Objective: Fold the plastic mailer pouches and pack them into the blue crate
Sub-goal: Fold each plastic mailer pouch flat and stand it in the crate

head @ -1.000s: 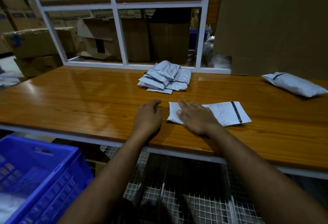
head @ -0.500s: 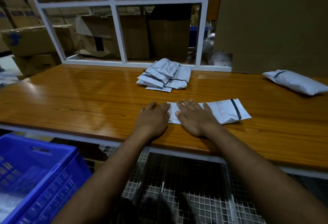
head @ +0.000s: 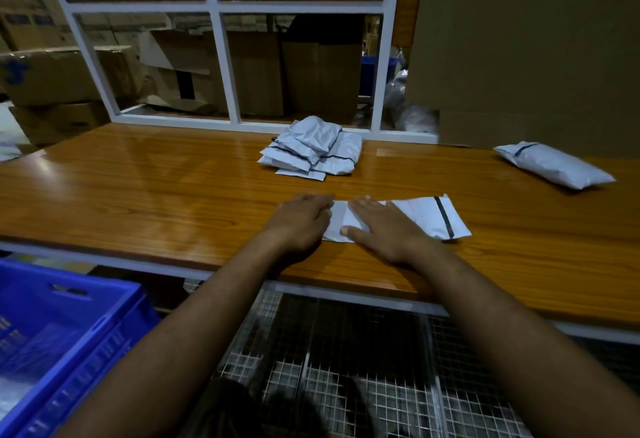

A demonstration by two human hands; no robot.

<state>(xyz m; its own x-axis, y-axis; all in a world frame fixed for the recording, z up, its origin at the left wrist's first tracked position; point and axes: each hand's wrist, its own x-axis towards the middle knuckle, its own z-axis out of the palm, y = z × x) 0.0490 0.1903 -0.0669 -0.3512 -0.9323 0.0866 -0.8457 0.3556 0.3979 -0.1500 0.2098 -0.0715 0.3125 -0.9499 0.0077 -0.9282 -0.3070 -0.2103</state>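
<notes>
Both hands are down flat on a white mailer pouch (head: 415, 217) lying near the front edge of the wooden surface (head: 145, 191). The right hand (head: 384, 229) lies across the pouch's left half with fingers straight and spread, thumb stretched out along the near edge; its grip is apart, pressing rather than holding. The left hand (head: 299, 224) sits at the pouch's left end, fingers loosely bent and fingertips just over that edge; it closes on nothing that I can see. The pouch's right end, with its dark adhesive strip, sticks out bare past the right hand and lies flat.

Farther back, close to the white frame (head: 221, 66) at the rear edge of the surface, a loose pile of folded pouches (head: 311, 150) sits well apart from the hands. Off to the right, near the back, one stuffed pouch (head: 554, 165) lies alone beside a big cardboard sheet (head: 519, 39). A broad stretch of bare wood runs to the left of the hands, and another lies between the flat pouch and the pile.

The blue crate (head: 59, 340) stands below the front edge at the lower left, its rim toward me and something pale and plastic inside. Wire mesh (head: 346, 368) shows under the surface between the forearms. Cardboard boxes (head: 69, 73) are stacked behind the frame.
</notes>
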